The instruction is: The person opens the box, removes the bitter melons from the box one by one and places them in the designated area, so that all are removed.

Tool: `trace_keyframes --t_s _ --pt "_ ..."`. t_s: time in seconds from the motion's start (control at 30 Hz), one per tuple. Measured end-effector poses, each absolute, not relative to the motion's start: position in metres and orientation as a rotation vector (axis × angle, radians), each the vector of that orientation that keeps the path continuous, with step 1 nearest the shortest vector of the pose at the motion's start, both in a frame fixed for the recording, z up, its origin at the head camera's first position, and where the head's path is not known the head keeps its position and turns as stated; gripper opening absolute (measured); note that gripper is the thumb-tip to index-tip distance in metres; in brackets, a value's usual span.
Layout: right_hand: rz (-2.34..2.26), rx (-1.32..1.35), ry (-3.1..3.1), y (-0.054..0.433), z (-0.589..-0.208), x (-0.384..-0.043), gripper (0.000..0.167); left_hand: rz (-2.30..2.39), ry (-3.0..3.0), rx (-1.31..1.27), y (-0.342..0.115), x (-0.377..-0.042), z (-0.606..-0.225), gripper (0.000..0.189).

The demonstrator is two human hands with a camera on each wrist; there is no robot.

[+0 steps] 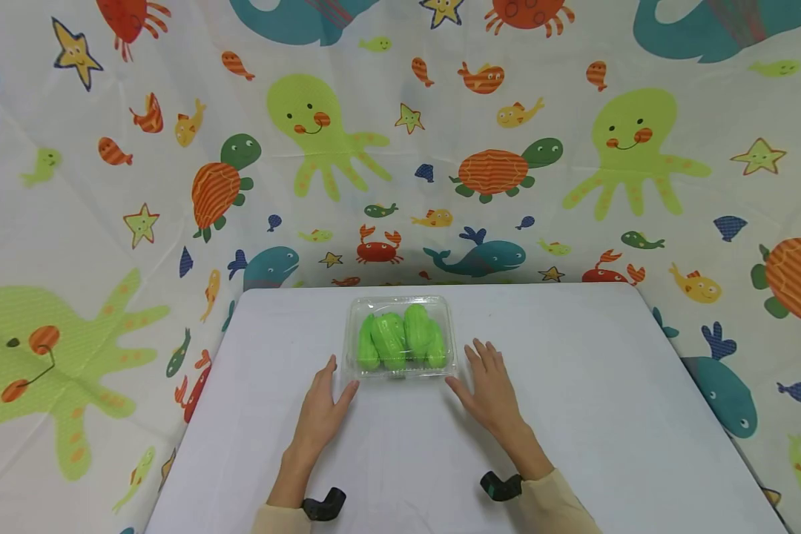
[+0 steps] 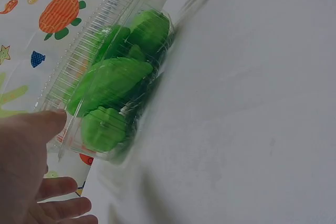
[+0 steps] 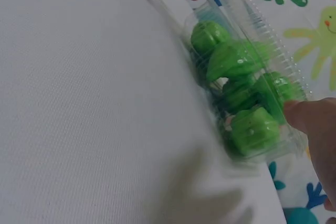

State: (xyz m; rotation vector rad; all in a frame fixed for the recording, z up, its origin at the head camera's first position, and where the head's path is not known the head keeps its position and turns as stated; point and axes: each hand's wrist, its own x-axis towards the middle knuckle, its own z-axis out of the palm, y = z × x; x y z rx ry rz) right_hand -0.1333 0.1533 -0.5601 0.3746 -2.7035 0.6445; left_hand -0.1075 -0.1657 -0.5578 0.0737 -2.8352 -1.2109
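Note:
A clear plastic clamshell box (image 1: 400,372) lies on the white table with its lid down. Inside it are several bright green, ridged vegetables (image 1: 389,341) of a kind I cannot name for sure. My left hand (image 1: 322,408) is by the box's front left corner, fingers extended and thumb apart. To the right of the box is my right hand (image 1: 490,389), its fingers extended and the thumb toward the front right corner. In the wrist views, the left thumb (image 2: 50,124) and right thumb (image 3: 302,115) overlap the box's ends; I cannot tell whether they touch it. Neither hand grips anything.
The white table (image 1: 400,460) ends just behind the box, where a cloth (image 1: 400,178) printed with sea animals hangs. The cloth continues along both sides. A black wrist camera (image 1: 325,504) sits on the left wrist and another black camera (image 1: 500,486) on the right.

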Motion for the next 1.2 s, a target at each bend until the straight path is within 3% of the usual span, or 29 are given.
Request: trace_keyframes --t_s 1.2 --pt "0.581 0.463 -2.616 0.141 -0.571 -0.139 0.055 -1.335 -2.681 0.085 -0.156 -0.113 -0.569 0.058"
